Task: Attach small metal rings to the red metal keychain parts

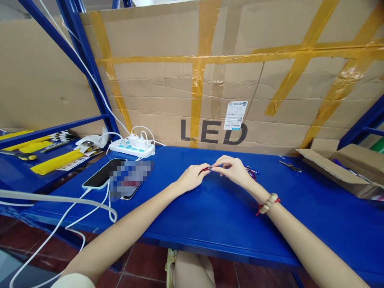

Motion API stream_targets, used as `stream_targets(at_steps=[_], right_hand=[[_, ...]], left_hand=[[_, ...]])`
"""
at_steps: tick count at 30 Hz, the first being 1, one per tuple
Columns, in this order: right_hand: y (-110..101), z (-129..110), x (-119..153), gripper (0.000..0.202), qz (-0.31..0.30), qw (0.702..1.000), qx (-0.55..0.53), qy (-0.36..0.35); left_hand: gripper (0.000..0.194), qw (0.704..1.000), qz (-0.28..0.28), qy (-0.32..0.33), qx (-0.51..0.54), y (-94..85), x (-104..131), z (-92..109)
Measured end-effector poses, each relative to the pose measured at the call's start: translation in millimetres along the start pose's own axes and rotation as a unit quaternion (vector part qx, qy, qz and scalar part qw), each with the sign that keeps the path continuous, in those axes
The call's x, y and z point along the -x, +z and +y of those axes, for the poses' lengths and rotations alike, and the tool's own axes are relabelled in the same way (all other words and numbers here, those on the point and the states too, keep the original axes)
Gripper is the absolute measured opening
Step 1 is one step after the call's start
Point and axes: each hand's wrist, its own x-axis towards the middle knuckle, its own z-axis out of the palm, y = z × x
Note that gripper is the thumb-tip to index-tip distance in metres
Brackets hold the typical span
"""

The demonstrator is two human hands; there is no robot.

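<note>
My left hand (193,178) is closed around a slim red pen-like piece (205,169), held just above the blue tabletop. At the piece's silvery end, the fingertips of my right hand (229,169) are pinched together; whether they grip that end or a tiny separate part is too small to tell. Most of the red piece is hidden by my left fingers. Just beyond my right wrist lie several thin blue and purple pens (252,171), partly covered by the hand. A beaded bracelet (269,203) with red cord circles my right wrist.
A white power strip (132,148), a charging phone (103,174) and another phone beneath a blurred patch lie left, with white cables trailing over the edge. A large cardboard box (168,96) backs the blue table (186,216). Tweezer-like metal tool (290,166) and open carton (345,172) lie right.
</note>
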Motion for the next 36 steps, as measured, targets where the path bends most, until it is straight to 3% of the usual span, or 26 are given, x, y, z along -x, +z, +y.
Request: stream_targets(at_steps=[7,15,26,36], right_hand=[[-3.8,6.0,0.6,0.030,-0.016,0.996,0.069,-0.062],[0.4,10.8,3.3,0.029,-0.060,0.991,0.102,-0.067],[-0.9,13.1,3.0,0.025,-0.028,0.990,0.084,-0.107],[-3.3,6.9,4.5,0.021,-0.014,0.981,0.157,-0.109]], left_hand=[[0.021,0.999,-0.045,0.014,0.001,1.4,3.2,0.1],[0.023,0.997,-0.077,0.004,-0.016,-5.8,6.1,1.2],[0.011,0.990,-0.051,-0.011,0.127,-3.3,3.6,1.8],[0.008,0.991,-0.003,-0.005,0.131,1.8,5.1,4.1]])
